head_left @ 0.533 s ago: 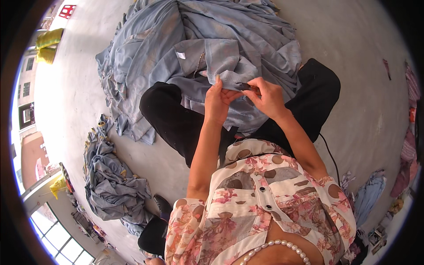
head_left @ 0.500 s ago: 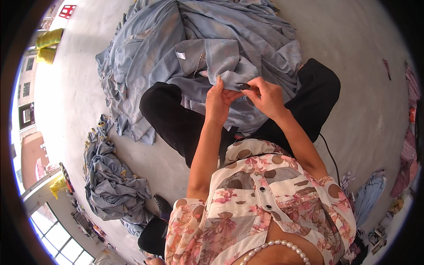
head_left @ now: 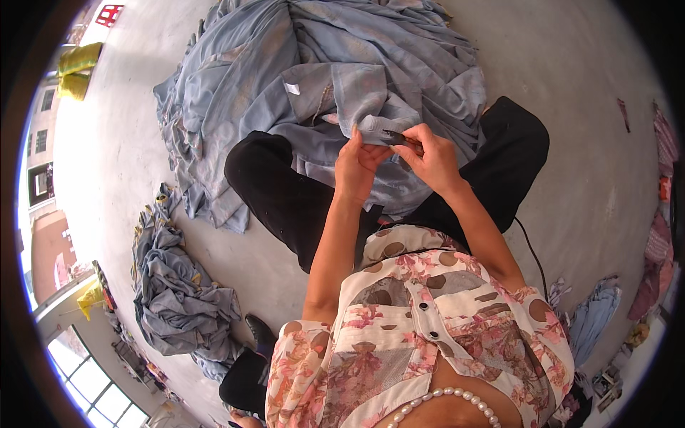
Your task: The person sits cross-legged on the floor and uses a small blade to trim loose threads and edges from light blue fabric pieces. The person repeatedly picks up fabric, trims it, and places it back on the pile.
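Note:
A large heap of thin grey-blue cloth (head_left: pixel 242 78) spreads over the floor in front of me and up across my lap between my knees. My left hand (head_left: pixel 359 160) pinches a folded edge of it between thumb and fingers. Close on its right, my right hand (head_left: pixel 430 158) is closed around what look like small black thread snips (head_left: pixel 394 137). Their dark tip points left and lies against the held edge; whether the blades are apart is too small to tell. A white label (head_left: pixel 292 89) shows on the cloth beyond my hands.
A second pile of grey-blue cloth (head_left: pixel 175 299) lies to my left, near another person's dark shoe (head_left: pixel 260 331). A black cord (head_left: pixel 536 253) runs along the floor on my right. Light blue cloth (head_left: pixel 596 317) and pink checked cloth (head_left: pixel 663 143) lie at the far right.
The snips have shifted slightly left and turned, so more of their dark tip shows over the cloth. My left hand keeps its pinch, with its fingers moved only a little.

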